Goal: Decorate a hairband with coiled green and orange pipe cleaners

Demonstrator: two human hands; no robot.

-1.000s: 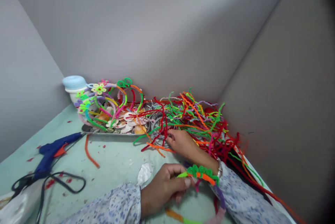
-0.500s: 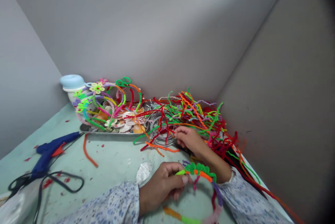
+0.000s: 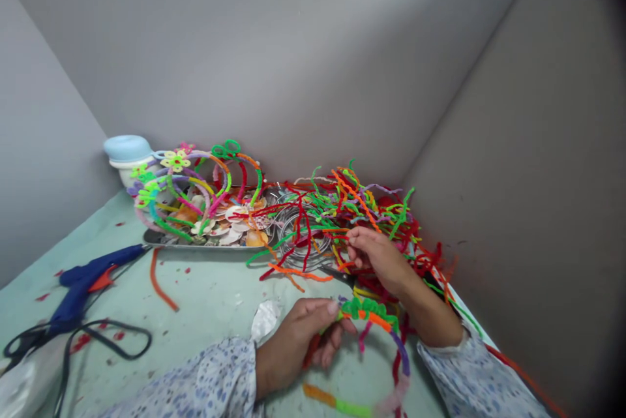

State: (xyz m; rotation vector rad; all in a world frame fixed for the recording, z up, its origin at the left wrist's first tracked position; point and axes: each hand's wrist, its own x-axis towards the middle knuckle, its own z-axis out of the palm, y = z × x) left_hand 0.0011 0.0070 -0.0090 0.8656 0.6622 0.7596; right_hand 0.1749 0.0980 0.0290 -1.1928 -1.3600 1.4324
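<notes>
My left hand point(image 3: 300, 338) is closed on a headband point(image 3: 391, 353) wrapped in green, orange, purple and pink pipe cleaners, pinching it near its green ruffled top. My right hand point(image 3: 379, 255) is further back, fingers closed in the tangled pile of coloured pipe cleaners point(image 3: 372, 216), pinching strands there; which one I cannot tell. Both hands are over the pale green table point(image 3: 210, 294).
A metal tray point(image 3: 195, 243) at the back holds finished pipe-cleaner headbands point(image 3: 195, 183) and shells. A pale blue lidded pot point(image 3: 126, 152) stands behind it. A blue glue gun point(image 3: 85, 281) with black cord lies left. Loose orange pipe cleaner point(image 3: 159, 281), foil scrap point(image 3: 264, 320). Grey walls enclose the corner.
My right hand has moved right and a little up, from the wire coil near the tray into the pipe-cleaner pile. My left hand with the headband has shifted slightly.
</notes>
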